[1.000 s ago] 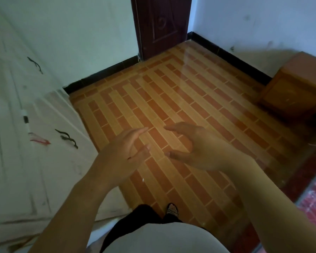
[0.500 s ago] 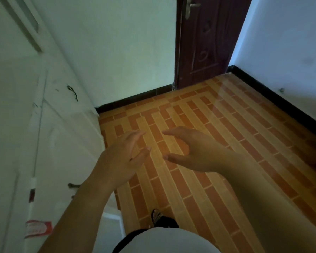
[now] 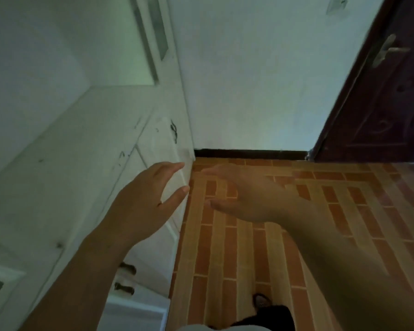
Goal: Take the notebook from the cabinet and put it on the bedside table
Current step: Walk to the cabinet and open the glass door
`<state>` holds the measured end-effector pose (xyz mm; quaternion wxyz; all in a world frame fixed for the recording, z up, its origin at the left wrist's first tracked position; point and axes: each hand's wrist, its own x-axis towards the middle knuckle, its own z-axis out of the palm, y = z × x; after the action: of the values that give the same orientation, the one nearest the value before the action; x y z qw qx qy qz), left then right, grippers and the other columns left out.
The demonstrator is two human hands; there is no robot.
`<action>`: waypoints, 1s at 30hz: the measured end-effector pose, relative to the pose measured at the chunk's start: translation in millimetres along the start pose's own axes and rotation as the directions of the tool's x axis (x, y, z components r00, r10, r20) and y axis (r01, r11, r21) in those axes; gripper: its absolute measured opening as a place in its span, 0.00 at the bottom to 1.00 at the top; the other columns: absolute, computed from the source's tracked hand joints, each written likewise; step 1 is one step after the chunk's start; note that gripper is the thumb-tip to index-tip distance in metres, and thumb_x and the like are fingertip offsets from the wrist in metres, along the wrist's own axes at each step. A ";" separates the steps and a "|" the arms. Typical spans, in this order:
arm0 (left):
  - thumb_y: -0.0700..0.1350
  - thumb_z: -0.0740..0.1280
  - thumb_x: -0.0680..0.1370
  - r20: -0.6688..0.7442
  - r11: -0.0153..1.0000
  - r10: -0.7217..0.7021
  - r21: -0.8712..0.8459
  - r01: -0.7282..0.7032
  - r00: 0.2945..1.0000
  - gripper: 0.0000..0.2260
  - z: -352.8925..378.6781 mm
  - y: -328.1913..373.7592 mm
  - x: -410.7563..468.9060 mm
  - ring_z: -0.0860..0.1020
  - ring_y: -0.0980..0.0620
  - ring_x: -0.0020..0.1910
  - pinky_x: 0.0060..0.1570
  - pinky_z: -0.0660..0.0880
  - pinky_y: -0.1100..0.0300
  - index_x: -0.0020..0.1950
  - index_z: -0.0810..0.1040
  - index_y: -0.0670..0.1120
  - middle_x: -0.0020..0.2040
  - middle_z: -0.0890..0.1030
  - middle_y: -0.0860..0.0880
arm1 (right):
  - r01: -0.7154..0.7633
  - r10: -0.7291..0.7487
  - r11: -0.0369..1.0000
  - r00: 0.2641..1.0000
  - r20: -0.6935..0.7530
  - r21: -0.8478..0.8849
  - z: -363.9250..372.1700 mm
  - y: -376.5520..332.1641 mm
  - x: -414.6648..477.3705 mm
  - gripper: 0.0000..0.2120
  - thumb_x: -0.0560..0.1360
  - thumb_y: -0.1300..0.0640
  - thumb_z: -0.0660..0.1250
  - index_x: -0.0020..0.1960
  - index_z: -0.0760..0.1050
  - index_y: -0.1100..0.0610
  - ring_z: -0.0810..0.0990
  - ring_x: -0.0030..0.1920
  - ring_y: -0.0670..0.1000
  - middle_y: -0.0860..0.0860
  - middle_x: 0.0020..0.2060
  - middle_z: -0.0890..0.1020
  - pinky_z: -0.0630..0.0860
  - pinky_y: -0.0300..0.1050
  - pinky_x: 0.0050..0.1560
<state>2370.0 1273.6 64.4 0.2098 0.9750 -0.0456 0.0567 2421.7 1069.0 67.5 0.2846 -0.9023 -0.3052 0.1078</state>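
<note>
Both hands, left hand (image 3: pixel 144 206) and right hand (image 3: pixel 246 194), are held empty and spread beside the white cabinet (image 3: pixel 86 163); no notebook is seen (probably light, best gripped by the spine).

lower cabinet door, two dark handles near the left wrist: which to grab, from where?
Either dark handle on the white cabinet: they stick out from the door face, so hook fingers behind one from the floor side. Left hand is nearer; both it and the right hand are empty. Handle shape is blurred.
</note>
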 end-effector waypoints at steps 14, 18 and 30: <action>0.63 0.49 0.73 -0.408 0.859 -0.316 0.261 0.441 0.857 0.29 -73.4 25.6 10.8 0.70 0.48 0.65 0.59 0.66 0.54 0.70 0.66 0.50 0.68 0.71 0.48 | 0.641 -0.652 0.757 0.725 0.223 0.128 -62.1 -26.6 146.4 0.29 0.72 0.43 0.66 0.70 0.62 0.47 0.61 0.56 0.32 0.45 0.68 0.68 0.56 0.15 0.47; 0.62 0.51 0.73 -0.488 0.817 -0.322 0.290 0.499 0.811 0.29 -99.0 38.7 8.1 0.70 0.45 0.63 0.60 0.67 0.51 0.69 0.66 0.48 0.67 0.72 0.46 | 0.731 -0.745 0.664 0.627 0.228 0.159 -73.9 -49.3 160.3 0.30 0.72 0.42 0.65 0.71 0.61 0.47 0.63 0.58 0.35 0.44 0.69 0.67 0.59 0.22 0.53; 0.60 0.54 0.75 -0.665 0.635 -0.212 0.464 0.618 0.716 0.27 -186.3 63.0 -58.2 0.66 0.43 0.68 0.66 0.63 0.43 0.69 0.67 0.47 0.69 0.70 0.45 | 0.875 -0.904 0.426 0.418 0.088 0.228 -96.1 -148.9 157.2 0.29 0.73 0.42 0.65 0.71 0.61 0.47 0.64 0.66 0.41 0.44 0.69 0.66 0.58 0.33 0.61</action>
<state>2288.2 1297.4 251.0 -0.1369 0.9039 0.2776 0.2952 2508.5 1219.3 228.8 0.3320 -0.5632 -0.7549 0.0511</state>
